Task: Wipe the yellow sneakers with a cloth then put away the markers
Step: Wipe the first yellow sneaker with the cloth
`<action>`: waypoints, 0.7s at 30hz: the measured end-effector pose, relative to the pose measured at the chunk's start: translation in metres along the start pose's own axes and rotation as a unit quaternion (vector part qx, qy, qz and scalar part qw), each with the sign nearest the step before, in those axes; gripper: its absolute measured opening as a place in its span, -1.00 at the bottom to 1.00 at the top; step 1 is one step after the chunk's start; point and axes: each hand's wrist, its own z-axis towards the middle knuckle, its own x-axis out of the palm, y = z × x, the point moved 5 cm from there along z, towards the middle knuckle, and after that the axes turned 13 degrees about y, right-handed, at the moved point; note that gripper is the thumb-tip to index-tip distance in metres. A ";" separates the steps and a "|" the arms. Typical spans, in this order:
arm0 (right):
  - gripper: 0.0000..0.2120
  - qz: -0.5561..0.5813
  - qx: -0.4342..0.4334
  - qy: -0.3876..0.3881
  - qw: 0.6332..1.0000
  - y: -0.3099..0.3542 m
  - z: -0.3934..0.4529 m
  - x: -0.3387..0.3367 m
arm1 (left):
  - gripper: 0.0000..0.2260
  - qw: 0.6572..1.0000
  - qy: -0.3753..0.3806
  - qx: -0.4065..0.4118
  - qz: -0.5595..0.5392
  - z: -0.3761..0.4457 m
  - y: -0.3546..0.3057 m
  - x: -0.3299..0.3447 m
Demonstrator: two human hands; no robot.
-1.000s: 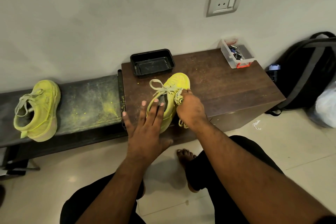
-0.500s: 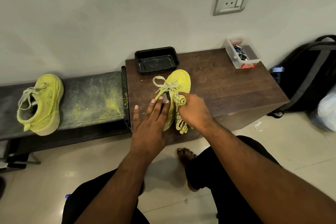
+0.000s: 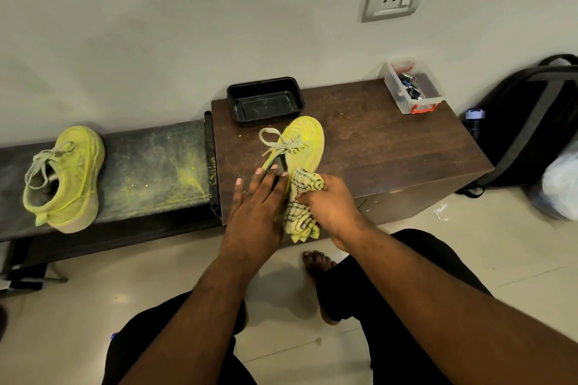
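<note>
One yellow sneaker [image 3: 305, 142] lies on the brown wooden cabinet [image 3: 391, 150], toe pointing to the wall. My left hand [image 3: 255, 212] rests flat on its heel end with straight fingers. My right hand [image 3: 331, 209] grips a yellow cloth with dark stripes [image 3: 301, 200] and holds it against the sneaker's right side. The second yellow sneaker [image 3: 64, 178] lies on its side on the dark bench [image 3: 150, 166] at the left. No markers are visible.
An empty black tray [image 3: 266, 101] stands behind the sneaker by the wall. A clear box of small items [image 3: 411, 91] sits at the cabinet's back right. Yellow dust covers the bench. A black backpack [image 3: 531, 122] and a white bag [image 3: 561, 184] lie on the floor, right.
My right hand with the cloth has slid down the sneaker's side toward me, and more of the cloth shows now. My left hand stayed on the heel end.
</note>
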 end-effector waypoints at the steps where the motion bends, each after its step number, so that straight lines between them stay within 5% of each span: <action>1: -0.76 0.016 -0.005 -0.005 1.000 0.002 0.002 0.001 | -0.31 1.000 0.002 0.006 -0.016 0.000 -0.001 -0.002; 8: -0.70 0.109 -0.041 -0.064 0.991 0.019 0.017 -0.006 | -0.20 0.999 0.050 -0.010 -0.006 0.001 -0.003 -0.004; 15: -0.76 0.055 0.002 0.000 0.998 0.000 -0.008 0.006 | -0.26 0.998 0.061 -0.012 -0.023 0.000 -0.004 -0.008; 21: -0.70 0.039 -0.049 -0.014 0.998 0.032 0.018 -0.011 | -0.21 0.999 0.035 -0.022 -0.027 0.000 -0.003 -0.006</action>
